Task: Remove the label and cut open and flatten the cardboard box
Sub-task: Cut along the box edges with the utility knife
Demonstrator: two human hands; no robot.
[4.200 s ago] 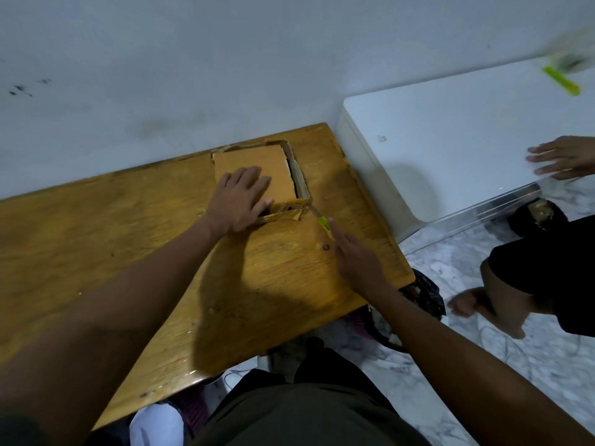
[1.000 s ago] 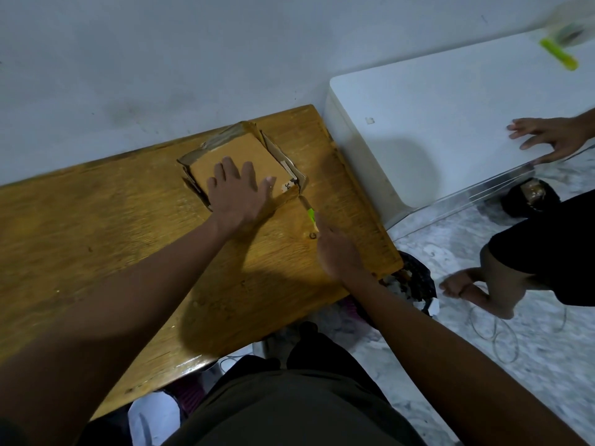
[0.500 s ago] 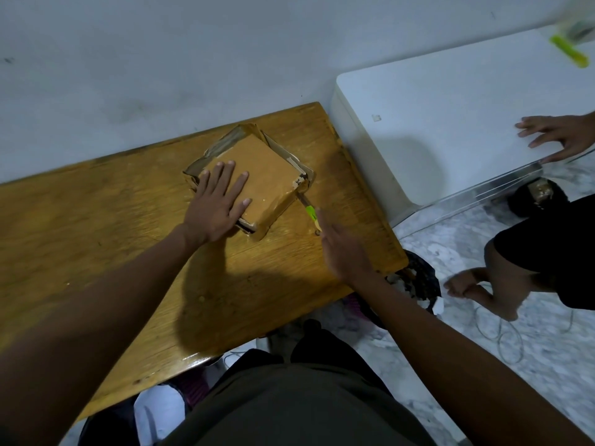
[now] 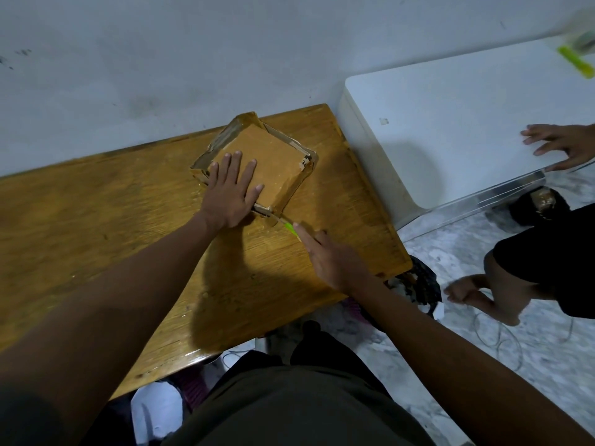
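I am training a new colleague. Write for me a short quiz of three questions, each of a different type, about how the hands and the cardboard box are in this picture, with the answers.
1. True or false: the left hand lies flat with straight fingers on top of the cardboard box.
2. Multiple choice: the green-handled cutter in the right hand has its tip at
A. the box corner nearest the person
B. the corner nearest the wall
C. the white appliance
3. Fill in: the box rests on the ______ table.

Key: 1 true; 2 A; 3 wooden.
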